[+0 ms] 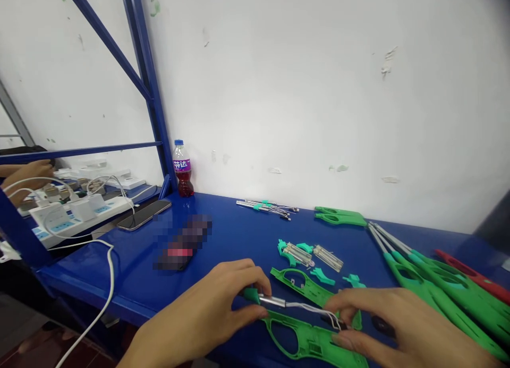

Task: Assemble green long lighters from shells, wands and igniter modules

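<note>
The front casing half lies on the table, at its near side. Just behind it lies the rear casing half. Above the front half, a tube and its wires run between the left hand, by its left end, and the right hand, over its right end. Behind it, past the rear half, lie clips and two inserts; farther back, near the wall, rods toward its left and handle pieces toward its right. Lighters lie to its right. Behind it and leftward are an object (masked, so its kind cannot be told), a phone and, by the wall, a bottle.
</note>
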The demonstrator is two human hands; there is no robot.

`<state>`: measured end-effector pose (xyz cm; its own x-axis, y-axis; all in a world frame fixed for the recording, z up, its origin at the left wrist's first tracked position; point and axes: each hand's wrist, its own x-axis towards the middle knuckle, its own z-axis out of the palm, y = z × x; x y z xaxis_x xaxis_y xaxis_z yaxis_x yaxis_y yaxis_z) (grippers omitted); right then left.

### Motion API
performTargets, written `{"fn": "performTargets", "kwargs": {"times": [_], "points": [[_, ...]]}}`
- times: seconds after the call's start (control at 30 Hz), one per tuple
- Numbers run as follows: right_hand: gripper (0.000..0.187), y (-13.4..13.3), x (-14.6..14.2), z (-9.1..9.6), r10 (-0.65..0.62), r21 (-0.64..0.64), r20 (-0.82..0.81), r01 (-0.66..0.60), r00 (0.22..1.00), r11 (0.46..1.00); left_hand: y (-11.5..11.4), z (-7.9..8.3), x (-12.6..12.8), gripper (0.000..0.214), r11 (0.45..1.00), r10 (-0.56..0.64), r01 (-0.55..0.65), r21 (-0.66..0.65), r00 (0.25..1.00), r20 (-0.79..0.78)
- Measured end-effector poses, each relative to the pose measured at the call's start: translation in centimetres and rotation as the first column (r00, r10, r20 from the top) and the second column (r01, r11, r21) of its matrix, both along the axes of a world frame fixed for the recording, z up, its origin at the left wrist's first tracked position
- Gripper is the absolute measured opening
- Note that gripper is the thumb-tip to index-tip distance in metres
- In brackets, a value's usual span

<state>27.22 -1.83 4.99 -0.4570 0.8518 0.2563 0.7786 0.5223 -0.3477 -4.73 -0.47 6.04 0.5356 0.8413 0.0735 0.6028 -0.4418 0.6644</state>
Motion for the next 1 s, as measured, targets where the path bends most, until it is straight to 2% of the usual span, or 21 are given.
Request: {"fn": "performTargets", "kwargs": {"times": [0.1,0.3,0.5,0.63,0.77,1.0], "points": [[0.013,0.3,0.5,-0.2,0.049,-0.034,0.036,-0.047,0.998,0.998,0.5,-0.6,-0.2,0.019,1.000,-0.006,0.005,-0.016,1.000,-0.014],[0.007,-0.1,-0.4,-0.2,0.008,-0.072,0.056,-0.004,0.998,0.997,0.9,-1.0,-0.6,0.024,0.999,-0.034,0.033,-0.024,0.998,-0.047],[0.016,-0.2,-2.9,0.2,-0.022,-0.152,0.107,0.038,0.994,0.988,1.0,-1.0,-1.3,0.025,0.999,-0.025,0.022,-0.034,0.997,-0.073],[0.017,0.0,-3.3,0.2,-0.025,-0.196,0.133,0.051,0.991,0.979,1.1,-1.1,-1.6,0.023,0.999,-0.035,0.032,-0.027,0.995,-0.094],[0.034,0.0,-3.4,0.3,-0.046,-0.230,0.109,0.071,0.993,0.971,1.1,-1.6,-2.2,0.026,0.999,-0.038,0.038,-0.013,0.995,-0.087],[0.025,-0.2,-4.5,0.9,0.003,-0.293,0.159,0.044,0.987,0.955,1.1,-2.1,-2.8,0.030,0.997,-0.071,0.067,-0.039,0.994,-0.086]]}}
